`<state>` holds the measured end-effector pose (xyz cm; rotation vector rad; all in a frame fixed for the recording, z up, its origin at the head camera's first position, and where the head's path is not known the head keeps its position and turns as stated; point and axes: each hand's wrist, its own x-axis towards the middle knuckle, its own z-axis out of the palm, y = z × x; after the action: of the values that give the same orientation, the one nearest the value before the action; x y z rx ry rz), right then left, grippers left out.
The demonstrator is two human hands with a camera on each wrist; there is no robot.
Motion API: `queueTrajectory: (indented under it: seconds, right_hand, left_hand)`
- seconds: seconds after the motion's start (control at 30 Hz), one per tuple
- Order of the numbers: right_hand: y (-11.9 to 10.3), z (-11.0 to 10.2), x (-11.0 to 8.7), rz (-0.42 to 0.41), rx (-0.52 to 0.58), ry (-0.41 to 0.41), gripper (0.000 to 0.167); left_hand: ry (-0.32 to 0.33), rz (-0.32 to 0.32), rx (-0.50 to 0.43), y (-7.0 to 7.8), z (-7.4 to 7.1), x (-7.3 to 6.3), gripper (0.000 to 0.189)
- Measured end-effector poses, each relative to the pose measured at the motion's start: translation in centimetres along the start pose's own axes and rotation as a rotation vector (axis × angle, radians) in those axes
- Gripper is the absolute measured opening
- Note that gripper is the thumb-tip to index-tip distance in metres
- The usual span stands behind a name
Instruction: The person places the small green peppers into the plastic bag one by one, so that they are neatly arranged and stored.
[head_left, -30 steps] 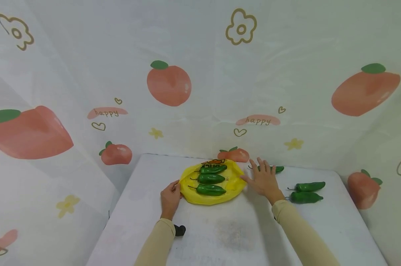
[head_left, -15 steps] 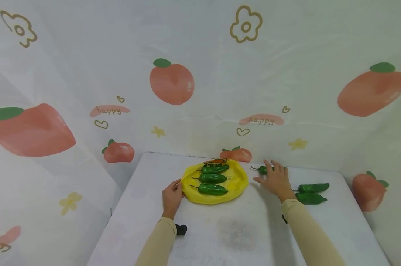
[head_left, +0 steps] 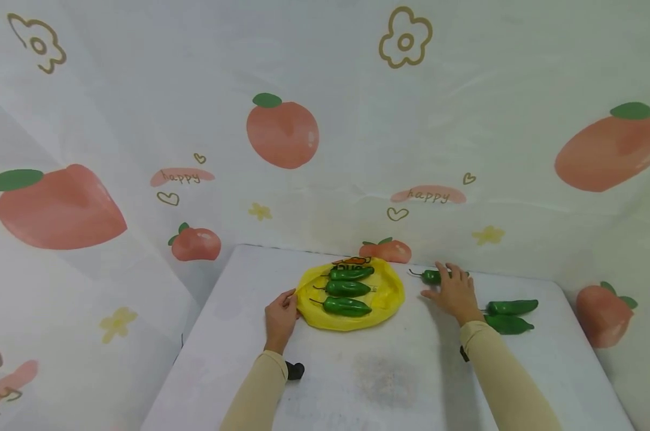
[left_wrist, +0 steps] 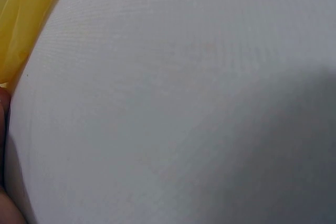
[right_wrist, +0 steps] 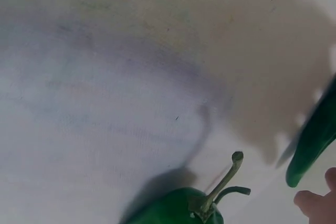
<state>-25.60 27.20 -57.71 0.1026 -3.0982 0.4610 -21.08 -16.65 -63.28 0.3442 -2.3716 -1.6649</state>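
A yellow plastic bag (head_left: 388, 302) lies spread on the table, with three green peppers (head_left: 348, 289) side by side on it. My left hand (head_left: 281, 320) pinches the bag's left edge; the left wrist view catches only fingertips (left_wrist: 4, 124) beside the yellow plastic (left_wrist: 21, 24). My right hand (head_left: 455, 296) hovers at a green pepper (head_left: 430, 277) near the back edge, its fingers spread and partly covering it. In the right wrist view, fingertips (right_wrist: 320, 203) are close to a pepper's tip (right_wrist: 300, 169), apart from it, and a stemmed pepper (right_wrist: 173, 208) shows below.
Two more green peppers (head_left: 513, 307) lie to the right, partly behind the right wrist. A small black object (head_left: 295, 371) shows beside the left forearm. The white table (head_left: 325, 383) meets a fruit-printed sheet (head_left: 325, 203) at the back.
My right hand has left the bag's right edge and moved right to the back pepper. The left hand keeps its pinch on the bag. The whole view has shifted slightly.
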Motion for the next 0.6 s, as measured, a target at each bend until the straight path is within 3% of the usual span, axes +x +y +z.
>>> queueTrajectory:
  seconds: [0.23, 0.6]
  right_hand:
    - [-0.28, -0.11, 0.10, -0.012, 0.034, 0.034, 0.086]
    - [-0.09, -0.21, 0.05, 0.019, 0.008, -0.007, 0.071]
  left_hand:
    - [0.005, 0.005, 0.013, 0.04, 0.02, 0.10, 0.026]
    - [0.003, 0.010, 0.011, 0.10, -0.04, 0.00, 0.027]
